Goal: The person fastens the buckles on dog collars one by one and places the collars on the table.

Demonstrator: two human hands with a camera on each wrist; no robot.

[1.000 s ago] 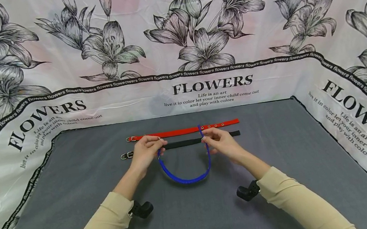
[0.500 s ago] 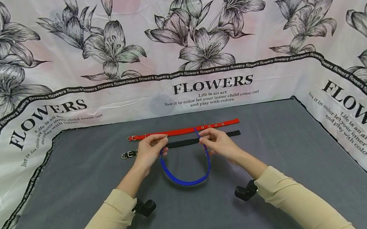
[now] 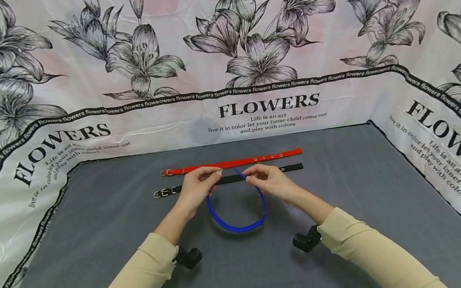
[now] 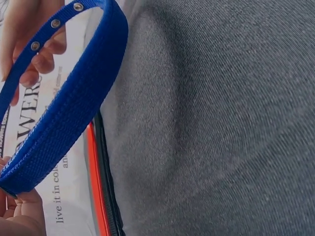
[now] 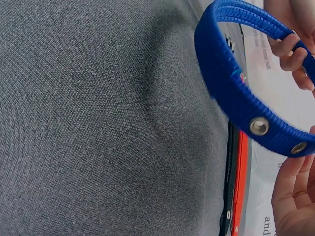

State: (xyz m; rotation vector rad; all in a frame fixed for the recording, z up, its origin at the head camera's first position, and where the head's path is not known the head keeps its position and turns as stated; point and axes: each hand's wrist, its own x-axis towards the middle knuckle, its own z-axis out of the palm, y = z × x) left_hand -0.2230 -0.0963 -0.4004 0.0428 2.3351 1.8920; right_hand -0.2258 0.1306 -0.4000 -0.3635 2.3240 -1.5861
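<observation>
A blue collar point(image 3: 241, 229) with metal eyelets hangs in a U-shaped loop between both hands, over the grey cloth. My left hand point(image 3: 196, 186) pinches its buckle end, where a bit of metal shows at the fingertips. My right hand point(image 3: 272, 183) pinches the strap near its free tip, which points up and left toward the left hand. In the left wrist view, several eyelets line the narrow part of the blue collar point(image 4: 74, 110). The right wrist view shows the collar point(image 5: 231, 88) curving between the two hands.
A red collar point(image 3: 237, 163) lies flat behind the hands, its buckle to the left. Parallel in front of it lies a black collar point(image 3: 231, 179), partly hidden by the hands. Grey cloth point(image 3: 249, 279) covers the table; a flower-printed curtain point(image 3: 270, 113) stands behind and at the sides.
The hands have come closer together, mostly by the left hand moving right. The blue collar's loop has narrowed at the top, and its free tip now leans further left.
</observation>
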